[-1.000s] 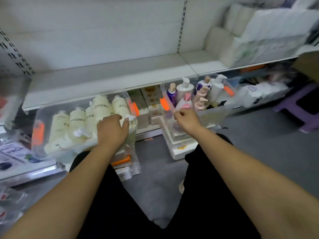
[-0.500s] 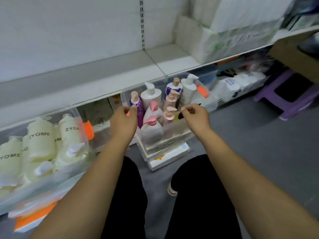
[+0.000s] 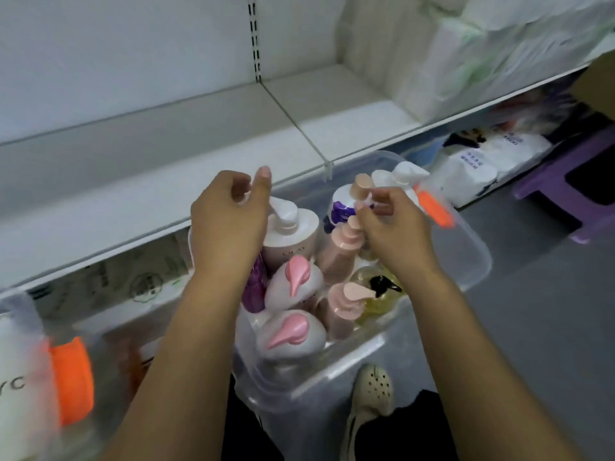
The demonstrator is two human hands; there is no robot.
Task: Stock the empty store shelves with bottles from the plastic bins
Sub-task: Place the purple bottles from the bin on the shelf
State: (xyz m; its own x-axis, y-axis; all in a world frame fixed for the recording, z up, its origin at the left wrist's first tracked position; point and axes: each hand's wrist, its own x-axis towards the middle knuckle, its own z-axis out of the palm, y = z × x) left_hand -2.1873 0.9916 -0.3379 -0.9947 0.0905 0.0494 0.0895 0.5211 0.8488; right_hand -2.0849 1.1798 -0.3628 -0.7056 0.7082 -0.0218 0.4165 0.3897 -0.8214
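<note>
Now that my left hand (image 3: 226, 224) has come away from the cream-bottle bin (image 3: 71, 377) and crossed over, both hands are above the one clear bin (image 3: 466, 247), and the view has closed in on it. Largest before me is the shelf (image 3: 166, 154), white and bare along its front run, with only stacked paper packs (image 3: 466, 54) at its far right. That is where the stock has to go, and none of it is up there yet. Below the shelf edge, close in front of me, the clear bin is packed with upright bottles (image 3: 293, 281): white ones with pink pumps nearest me, pink ones behind, a purple one on the left, a clear yellow one with a black pump on the right. The cream-bottle bin has slid to the left edge of view, blurred. The left hand hangs over the clear bin's left side, fingers loosely curled and thumb raised, just in front of a white pump (image 3: 283, 211); I cannot tell whether it grips anything. My right hand (image 3: 392, 231) is over the rear bottles, fingertips (image 3: 379, 197) bunched beside a peach cap (image 3: 362, 184); whether they pinch it or only touch it, I cannot tell. I judge I have switched bins and am choosing the first bottles to lift, with placing on the shelf to follow
</note>
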